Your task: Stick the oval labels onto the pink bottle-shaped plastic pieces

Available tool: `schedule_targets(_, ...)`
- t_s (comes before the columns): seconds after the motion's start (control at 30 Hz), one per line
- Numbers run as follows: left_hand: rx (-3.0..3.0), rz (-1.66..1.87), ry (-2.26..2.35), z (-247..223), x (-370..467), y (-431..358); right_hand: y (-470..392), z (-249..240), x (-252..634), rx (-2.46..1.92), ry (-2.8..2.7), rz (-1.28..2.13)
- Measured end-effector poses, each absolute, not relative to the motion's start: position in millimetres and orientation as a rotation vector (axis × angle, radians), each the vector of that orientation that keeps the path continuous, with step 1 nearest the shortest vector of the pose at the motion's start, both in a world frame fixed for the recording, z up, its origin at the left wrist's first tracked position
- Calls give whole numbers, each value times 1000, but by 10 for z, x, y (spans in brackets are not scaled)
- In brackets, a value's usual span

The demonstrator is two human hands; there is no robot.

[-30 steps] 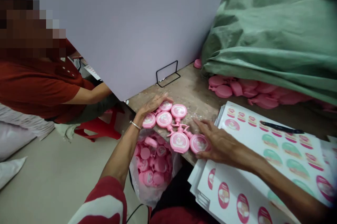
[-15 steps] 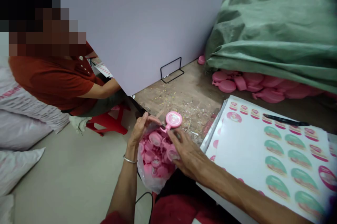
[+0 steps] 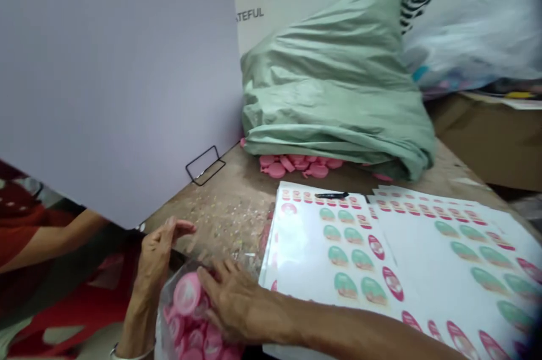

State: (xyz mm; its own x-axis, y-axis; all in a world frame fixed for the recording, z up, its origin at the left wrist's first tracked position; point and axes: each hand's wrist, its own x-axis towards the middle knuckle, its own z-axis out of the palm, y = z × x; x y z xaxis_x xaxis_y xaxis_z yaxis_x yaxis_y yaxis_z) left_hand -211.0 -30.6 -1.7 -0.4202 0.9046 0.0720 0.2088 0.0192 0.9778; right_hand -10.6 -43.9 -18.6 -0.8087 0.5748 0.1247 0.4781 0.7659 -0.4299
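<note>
My left hand (image 3: pixel 158 253) is raised beside the bag at the table's edge, fingers stretched to the right and holding nothing. Below it, a clear plastic bag (image 3: pixel 163 323) is full of pink plastic pieces (image 3: pixel 195 340). One round pink piece with a pale round face (image 3: pixel 187 294) lies on top of them. My right hand (image 3: pixel 237 301) rests over the bag's right side, thumb close to that piece and fingers apart. Its palm side is hidden.
Sheets of pink and green stickers (image 3: pixel 305 247) lie on the right with a black pen (image 3: pixel 332 195). A green sack (image 3: pixel 334 89) covers more pink pieces (image 3: pixel 275 170). A pale board (image 3: pixel 105 66) with a wire stand (image 3: pixel 205 165) rises at left. Behind it shows a co-worker's arm (image 3: pixel 55 238).
The view has swung right. The round pink piece that was above the table by my fingers has gone; a round piece now tops the bag. My right hand has lowered over the bag.
</note>
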Motion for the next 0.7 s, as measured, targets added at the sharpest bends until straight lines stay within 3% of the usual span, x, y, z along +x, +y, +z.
schedule_targets(0.07, 1240, 1357, 1683, 47, -1983, -182, -291, -98, 249, -862, -2648, 518)
schedule_targets(0.2, 1323, 1197, 1605, -47, -1642, 56, 370, -57, 1306, -1535, -2423, 204)
schedule_targets(0.3, 1313, 1116, 1521, -203, -1310, 235, 695, -168, 1941, -1726, -2353, 88)
schedule_targets(0.5, 1091, 1090, 1214, -215, -606, 731, 824, -421, 2200, -1860, -2309, 29)
schedule_targets(0.7, 751, 1127, 914, 18, -142, 1637, 1424, -404, 2600, -1983, -2008, 188)
